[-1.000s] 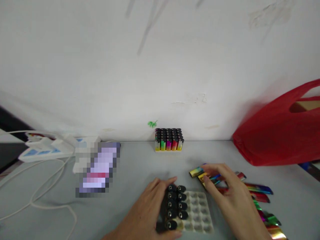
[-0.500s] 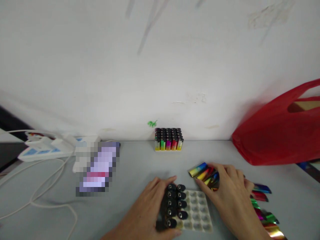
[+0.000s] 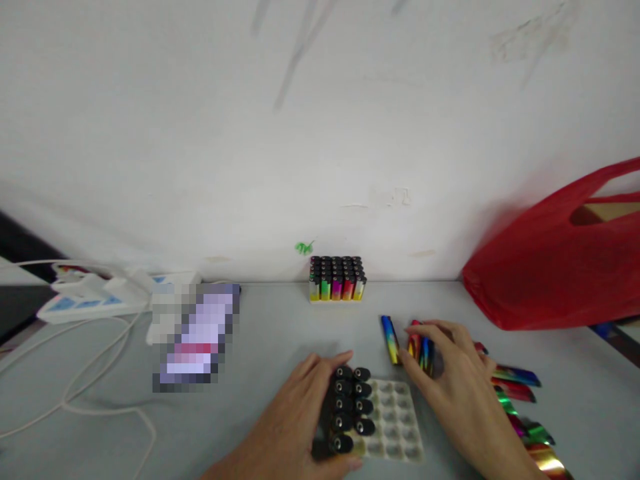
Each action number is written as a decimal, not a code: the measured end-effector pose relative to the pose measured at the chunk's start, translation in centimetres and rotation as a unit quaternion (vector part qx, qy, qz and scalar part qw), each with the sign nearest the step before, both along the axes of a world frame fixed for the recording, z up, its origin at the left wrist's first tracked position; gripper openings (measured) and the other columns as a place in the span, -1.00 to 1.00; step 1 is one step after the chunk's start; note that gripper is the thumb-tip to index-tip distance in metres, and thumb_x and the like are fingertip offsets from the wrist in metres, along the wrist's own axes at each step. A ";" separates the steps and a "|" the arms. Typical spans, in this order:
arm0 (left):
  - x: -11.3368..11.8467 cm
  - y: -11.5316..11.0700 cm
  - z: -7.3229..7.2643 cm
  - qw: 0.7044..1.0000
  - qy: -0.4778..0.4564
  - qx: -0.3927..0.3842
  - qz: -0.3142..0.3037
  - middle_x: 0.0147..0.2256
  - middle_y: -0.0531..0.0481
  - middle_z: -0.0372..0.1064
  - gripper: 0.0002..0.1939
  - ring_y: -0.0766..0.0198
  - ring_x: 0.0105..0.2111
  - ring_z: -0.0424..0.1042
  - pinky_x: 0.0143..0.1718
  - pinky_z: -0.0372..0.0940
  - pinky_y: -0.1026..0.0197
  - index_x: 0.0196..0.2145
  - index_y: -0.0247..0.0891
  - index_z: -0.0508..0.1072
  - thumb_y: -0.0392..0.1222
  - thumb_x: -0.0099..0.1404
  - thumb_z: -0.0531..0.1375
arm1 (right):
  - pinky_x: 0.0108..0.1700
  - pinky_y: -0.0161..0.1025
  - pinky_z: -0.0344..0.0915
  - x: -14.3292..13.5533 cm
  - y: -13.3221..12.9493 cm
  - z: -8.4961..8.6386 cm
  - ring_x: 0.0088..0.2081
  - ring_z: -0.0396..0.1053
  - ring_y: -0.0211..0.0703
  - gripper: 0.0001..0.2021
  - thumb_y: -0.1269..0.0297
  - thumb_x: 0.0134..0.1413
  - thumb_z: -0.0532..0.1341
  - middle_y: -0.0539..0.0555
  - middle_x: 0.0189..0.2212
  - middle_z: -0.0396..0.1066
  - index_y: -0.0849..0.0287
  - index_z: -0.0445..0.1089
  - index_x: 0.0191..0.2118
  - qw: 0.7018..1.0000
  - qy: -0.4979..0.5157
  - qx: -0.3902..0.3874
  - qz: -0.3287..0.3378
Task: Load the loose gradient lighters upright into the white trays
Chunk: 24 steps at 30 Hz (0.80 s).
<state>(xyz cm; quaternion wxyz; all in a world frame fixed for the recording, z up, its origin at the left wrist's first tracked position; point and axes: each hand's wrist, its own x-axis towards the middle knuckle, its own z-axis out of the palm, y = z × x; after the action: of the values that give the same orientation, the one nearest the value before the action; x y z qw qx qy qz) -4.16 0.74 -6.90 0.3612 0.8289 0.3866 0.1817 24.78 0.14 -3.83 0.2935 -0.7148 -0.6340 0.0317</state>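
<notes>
My left hand is wrapped round the left side of a pale plastic tray with round pockets. Two columns of black-topped lighters stand upright in the tray's left part, beside my fingers and thumb; the pockets to their right hold nothing. Just right of the tray, my right hand curls its thumb and fingers round several shiny lighters, red, yellow and blue. A blue-and-yellow lighter lies by my thumb tip, slightly apart from the others. My palm hides part of that bunch.
More shiny coloured lighters lie scattered right of my right wrist. A full block of lighters stands against the wall. To the left are a phone, a power strip and white cables. A red bag sits at right.
The shiny lighters at my right fingertips have turned from slanting to nearly lengthwise, and the blue-and-yellow one has separated a little leftward. My left hand and the tray stay in place.
</notes>
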 end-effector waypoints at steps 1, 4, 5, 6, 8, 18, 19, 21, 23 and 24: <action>0.0 0.0 0.0 1.000 0.000 0.000 -0.002 0.48 -0.15 0.22 0.20 -0.32 0.48 0.15 0.54 0.08 -0.34 0.58 0.04 0.03 -0.04 0.16 0.57 | 0.07 0.27 0.19 0.1 0.1 -0.2 0.17 0.46 0.40 -0.64 0.02 0.37 0.17 0.29 0.14 0.50 0.03 0.58 0.08 1.000 -0.002 0.002 -0.002; 0.0 -0.1 0.1 1.000 0.003 0.002 -0.001 0.49 -0.15 0.22 0.19 -0.31 0.48 0.15 0.55 0.05 -0.35 0.58 0.03 0.04 -0.03 0.17 0.57 | 0.14 0.33 0.14 0.6 0.3 -0.9 0.20 0.46 0.42 -0.60 0.04 0.43 0.12 0.29 0.16 0.53 0.06 0.50 0.19 1.000 -0.014 0.002 0.000; 0.0 0.0 0.1 1.000 0.003 0.002 0.000 0.49 -0.15 0.22 0.19 -0.31 0.48 0.16 0.55 0.04 -0.35 0.58 0.03 0.04 -0.04 0.17 0.57 | 0.16 0.34 0.12 0.8 0.3 -1.1 0.21 0.46 0.42 -0.61 0.05 0.44 0.11 0.28 0.16 0.55 0.06 0.49 0.20 1.000 -0.015 0.000 0.004; 0.1 0.0 0.1 1.000 0.003 0.003 0.001 0.49 -0.15 0.22 0.19 -0.31 0.48 0.16 0.56 0.03 -0.35 0.58 0.03 0.05 -0.04 0.17 0.57 | 0.17 0.35 0.11 0.9 0.4 -1.3 0.21 0.47 0.42 -0.62 0.06 0.44 0.12 0.27 0.15 0.57 0.06 0.49 0.19 1.000 -0.013 -0.004 0.009; 0.1 0.0 0.2 1.000 -0.001 0.003 0.002 0.48 -0.15 0.24 0.18 -0.29 0.47 0.18 0.55 0.05 -0.34 0.57 0.02 0.07 -0.06 0.16 0.57 | 0.17 0.35 0.11 1.1 0.5 -1.3 0.20 0.48 0.43 -0.64 0.05 0.42 0.16 0.25 0.12 0.59 0.03 0.50 0.17 1.000 0.000 -0.007 0.014; 0.2 0.1 -0.1 1.000 0.015 -0.016 0.008 0.51 -0.17 0.19 0.19 -0.33 0.51 0.10 0.56 -0.02 -0.40 0.59 -0.02 0.06 -0.05 0.16 0.56 | 0.09 0.05 0.42 -0.1 0.3 0.5 0.00 0.57 0.12 -0.74 0.20 0.39 0.28 0.14 0.02 0.61 0.01 0.55 0.12 0.978 0.187 0.006 0.089; 0.3 0.1 0.0 1.000 0.015 -0.016 0.008 0.50 -0.18 0.21 0.19 -0.32 0.51 0.12 0.56 0.00 -0.40 0.59 -0.02 0.07 -0.05 0.16 0.56 | 0.10 0.04 0.41 -0.2 0.3 0.6 0.00 0.56 0.11 -0.73 0.17 0.40 0.29 0.13 0.02 0.60 0.00 0.57 0.13 0.977 0.195 0.011 0.085; 0.5 0.2 0.5 1.000 0.014 -0.022 0.008 0.49 -0.19 0.23 0.18 -0.32 0.49 0.14 0.55 0.03 -0.38 0.58 -0.05 0.11 -0.06 0.14 0.57 | 0.10 0.02 0.40 -0.3 0.2 1.1 0.00 0.54 0.10 -0.71 0.09 0.40 0.33 0.11 0.02 0.59 -0.03 0.60 0.14 0.970 0.227 0.014 0.084; 0.6 0.2 1.2 0.999 0.020 -0.035 0.007 0.48 -0.20 0.24 0.17 -0.32 0.49 0.15 0.55 0.05 -0.36 0.57 -0.08 0.14 -0.06 0.14 0.58 | 0.08 -0.01 0.42 -0.4 0.1 1.6 0.00 0.54 0.10 -0.65 0.00 0.37 0.37 0.10 -0.02 0.60 -0.04 0.62 0.16 0.947 0.306 -0.004 0.094; 0.7 0.3 1.5 0.999 0.025 -0.043 0.008 0.48 -0.21 0.24 0.16 -0.31 0.48 0.16 0.55 0.05 -0.36 0.56 -0.09 0.15 -0.06 0.14 0.58 | 0.07 -0.03 0.44 -0.5 0.1 2.0 0.00 0.55 0.10 -0.62 -0.03 0.35 0.39 0.11 -0.05 0.61 -0.02 0.62 0.16 0.928 0.357 -0.024 0.102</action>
<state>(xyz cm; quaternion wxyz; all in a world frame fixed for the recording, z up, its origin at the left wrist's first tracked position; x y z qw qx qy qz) -3.45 1.02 -5.42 0.3851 0.8137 0.4099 0.1468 24.30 0.22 -1.87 0.4783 -0.5948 -0.5556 0.3297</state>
